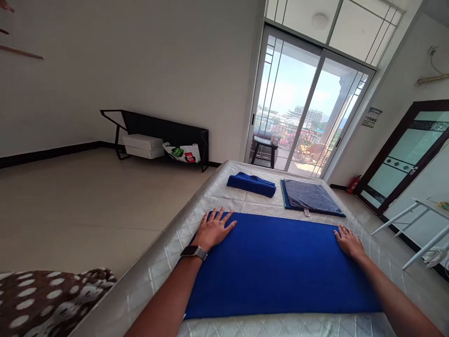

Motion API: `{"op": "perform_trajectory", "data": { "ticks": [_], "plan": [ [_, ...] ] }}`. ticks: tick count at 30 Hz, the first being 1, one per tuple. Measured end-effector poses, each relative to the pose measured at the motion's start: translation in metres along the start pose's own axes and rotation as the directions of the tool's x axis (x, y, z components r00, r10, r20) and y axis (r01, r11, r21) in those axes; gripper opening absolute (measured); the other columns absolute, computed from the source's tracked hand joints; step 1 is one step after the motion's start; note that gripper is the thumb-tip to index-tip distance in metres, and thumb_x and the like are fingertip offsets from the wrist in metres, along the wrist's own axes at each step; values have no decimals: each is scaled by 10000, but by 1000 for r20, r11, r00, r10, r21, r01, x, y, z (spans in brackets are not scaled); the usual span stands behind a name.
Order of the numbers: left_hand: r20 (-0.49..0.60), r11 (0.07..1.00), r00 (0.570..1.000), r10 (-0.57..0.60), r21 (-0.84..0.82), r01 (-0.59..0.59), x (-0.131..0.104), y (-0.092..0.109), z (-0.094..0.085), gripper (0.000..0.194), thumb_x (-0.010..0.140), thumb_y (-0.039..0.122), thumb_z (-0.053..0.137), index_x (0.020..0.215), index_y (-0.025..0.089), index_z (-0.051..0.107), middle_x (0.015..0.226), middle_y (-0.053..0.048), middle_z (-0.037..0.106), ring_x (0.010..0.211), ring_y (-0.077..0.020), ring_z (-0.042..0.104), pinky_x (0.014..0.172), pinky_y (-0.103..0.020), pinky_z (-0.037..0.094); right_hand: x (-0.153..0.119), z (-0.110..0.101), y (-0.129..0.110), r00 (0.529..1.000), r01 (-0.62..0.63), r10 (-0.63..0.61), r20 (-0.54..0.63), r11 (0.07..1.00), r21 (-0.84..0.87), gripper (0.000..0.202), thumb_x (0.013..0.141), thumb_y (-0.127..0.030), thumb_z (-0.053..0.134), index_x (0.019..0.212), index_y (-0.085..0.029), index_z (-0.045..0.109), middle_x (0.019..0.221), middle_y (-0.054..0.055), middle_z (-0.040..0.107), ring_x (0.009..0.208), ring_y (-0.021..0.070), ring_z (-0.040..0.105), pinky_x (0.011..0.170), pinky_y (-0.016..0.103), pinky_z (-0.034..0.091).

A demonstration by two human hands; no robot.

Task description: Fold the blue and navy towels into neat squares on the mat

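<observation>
Quilted mattress [157, 281] underneath, soft, so I'd press lightly. Blue cloth [280, 262] lies flat nr me, folded towels beyond. L hand [212, 229] open on its far-left corner, R hand [349, 241] open at far-right; nothing gripped. Best to smooth outward w/ flat palms, both sides evenly, keeping edges straight.

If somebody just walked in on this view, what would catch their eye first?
Probably the bright blue cloth spread flat on the pale quilted mattress, with the left hand and right hand on its far corners. Next, perhaps, the sunlit sliding glass door beyond the mattress, with pink flowers outside. The brown blanket with white spots stands out at the lower left.
</observation>
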State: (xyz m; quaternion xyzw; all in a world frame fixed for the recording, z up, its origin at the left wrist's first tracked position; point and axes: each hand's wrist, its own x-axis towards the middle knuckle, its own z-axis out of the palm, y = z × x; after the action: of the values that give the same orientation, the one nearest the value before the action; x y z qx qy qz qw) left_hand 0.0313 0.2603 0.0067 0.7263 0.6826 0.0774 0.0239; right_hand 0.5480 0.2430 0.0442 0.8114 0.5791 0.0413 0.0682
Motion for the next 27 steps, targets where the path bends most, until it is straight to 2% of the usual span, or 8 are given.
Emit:
{"op": "perform_trajectory", "data": {
  "ticks": [3,6,9,12,16,18,21,27],
  "plan": [
    [-11,999,1000,-2,-36,1,-1,4,-3,621,975,592,340,1534,324,381,1633,-50,321,1512,-318,246,1224,-541,137,-11,-16,-25,994,19,-31,-106,993,-116,598,976,-219,234,1546,-93,364,1596,132,377,1514,285,232,1230,522,134],
    [-12,998,1000,-26,-49,25,-3,6,-6,623,978,601,311,1534,326,381,1635,-53,320,1514,-317,241,1224,-546,134,-31,-30,-75,962,156,-174,-212,983,-99,616,939,-148,264,1542,-92,374,1600,137,366,1520,270,216,1238,491,96],
    [-10,998,1000,-29,-50,29,-4,8,-7,630,977,611,304,1536,327,376,1639,-50,315,1516,-317,231,1227,-538,132,-57,-36,-144,895,413,-398,-200,910,37,595,977,-268,303,1559,-156,355,1616,74,347,1516,233,235,1235,426,159],
    [2,999,1000,-23,-34,23,-5,7,-8,635,980,608,304,1545,323,357,1641,-55,311,1513,-314,240,1228,-529,133,-80,-35,-207,785,619,-595,-175,766,171,593,1019,-430,283,1577,-231,315,1633,19,311,1523,203,208,1235,400,161],
    [3,1000,1000,-24,-15,24,-4,6,-7,636,982,613,292,1547,328,348,1632,-53,332,1509,-314,253,1224,-539,142,-90,-31,-243,728,675,-679,-90,689,262,608,1033,-505,218,1591,-267,265,1654,1,244,1535,191,148,1242,406,115],
    [1,1000,1000,-21,-7,21,-4,6,-7,636,980,620,293,1544,334,353,1631,-49,336,1507,-313,259,1222,-540,146,-85,-27,-236,750,644,-660,-39,715,271,627,1031,-537,196,1598,-272,234,1662,-2,208,1539,189,118,1244,410,98],
    [17,1000,1000,-20,-1,20,-3,5,-7,642,979,624,300,1548,329,346,1638,-53,316,1509,-308,256,1224,-528,148,-67,-18,-197,813,565,-582,-2,788,245,648,1025,-568,191,1603,-275,201,1669,-2,188,1541,190,103,1245,417,90],
    [24,999,1000,3,35,-4,-1,-2,-2,612,987,571,329,1549,328,341,1640,-44,311,1513,-302,245,1221,-515,167,-11,11,-61,961,271,-276,11,950,158,632,1027,-491,178,1598,-228,234,1662,39,230,1534,211,156,1236,464,144]
  ]
}}
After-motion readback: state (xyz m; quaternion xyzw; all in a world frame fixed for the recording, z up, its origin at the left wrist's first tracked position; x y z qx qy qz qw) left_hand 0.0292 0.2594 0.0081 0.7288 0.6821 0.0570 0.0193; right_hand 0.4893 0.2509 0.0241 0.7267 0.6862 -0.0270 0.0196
